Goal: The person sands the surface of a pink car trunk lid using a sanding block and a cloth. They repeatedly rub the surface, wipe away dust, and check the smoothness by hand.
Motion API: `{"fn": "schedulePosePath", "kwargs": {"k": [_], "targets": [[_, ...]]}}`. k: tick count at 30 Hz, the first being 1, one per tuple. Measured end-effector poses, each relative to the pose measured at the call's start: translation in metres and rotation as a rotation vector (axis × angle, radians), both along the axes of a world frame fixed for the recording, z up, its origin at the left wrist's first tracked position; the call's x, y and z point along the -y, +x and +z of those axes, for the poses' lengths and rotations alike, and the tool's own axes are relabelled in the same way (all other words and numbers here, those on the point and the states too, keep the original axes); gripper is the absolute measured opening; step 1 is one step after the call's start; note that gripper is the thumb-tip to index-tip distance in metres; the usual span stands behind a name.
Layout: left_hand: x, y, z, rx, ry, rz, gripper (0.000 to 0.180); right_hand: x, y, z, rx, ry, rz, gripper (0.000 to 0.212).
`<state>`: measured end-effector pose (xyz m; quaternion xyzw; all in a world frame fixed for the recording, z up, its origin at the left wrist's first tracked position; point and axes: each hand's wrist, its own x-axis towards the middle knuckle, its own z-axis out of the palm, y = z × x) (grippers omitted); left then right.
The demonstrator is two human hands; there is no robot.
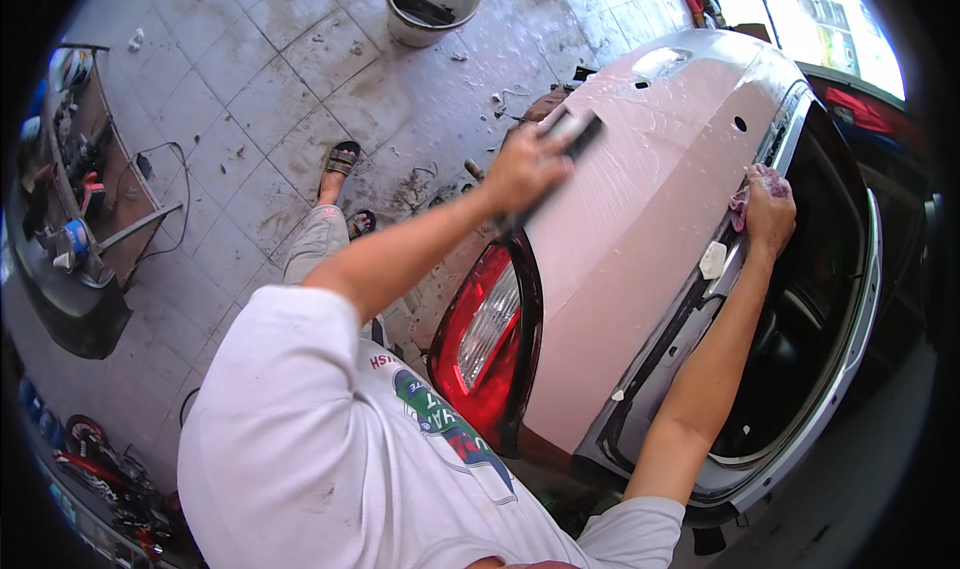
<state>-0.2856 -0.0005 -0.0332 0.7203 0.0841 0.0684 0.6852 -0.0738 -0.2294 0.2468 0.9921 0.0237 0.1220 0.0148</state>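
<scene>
My left hand point(528, 172) is wrapped round a long dark sanding block point(583, 139) and lies over the edge of the pinkish car panel point(620, 199), above the red and clear tail light point(487, 319). Motion blurs the hand and block, so the block's underside is hidden. Wet, milky streaks run over the panel near it. Beside the window opening, my right hand point(772, 219) grips a crumpled purple cloth point(768, 181) at the car's side frame. A small pale piece point(713, 260) sits on the frame below that hand.
A whitish bucket point(432, 9) with a dark object inside stands on the wet, dirty tiled floor point(290, 39). At the left are a rack point(120, 184) with tools and a dark bumper-like part point(75, 314). A red motorcycle point(110, 479) stands at the lower left.
</scene>
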Motion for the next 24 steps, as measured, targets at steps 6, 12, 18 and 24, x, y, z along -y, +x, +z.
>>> {"fn": "schedulePosePath", "kwargs": {"k": [6,12,18,24], "targets": [[0.006,0.029,-0.017,-0.017,0.324,-0.035,0.047,-0.007,-0.002,-0.001,0.027,-0.065,-0.042,0.049],[0.007,-0.035,0.052,0.328,0.162,-0.114,0.066,-0.009,-0.009,0.003,0.004,-0.062,-0.053,0.050],[-0.013,0.111,-0.035,-0.037,0.246,-0.006,0.040,-0.032,-0.007,0.006,0.018,-0.028,-0.031,0.050],[0.027,-0.004,0.085,0.167,0.192,0.031,0.060,-0.011,-0.017,0.005,-0.004,0.028,-0.050,0.046]]}}
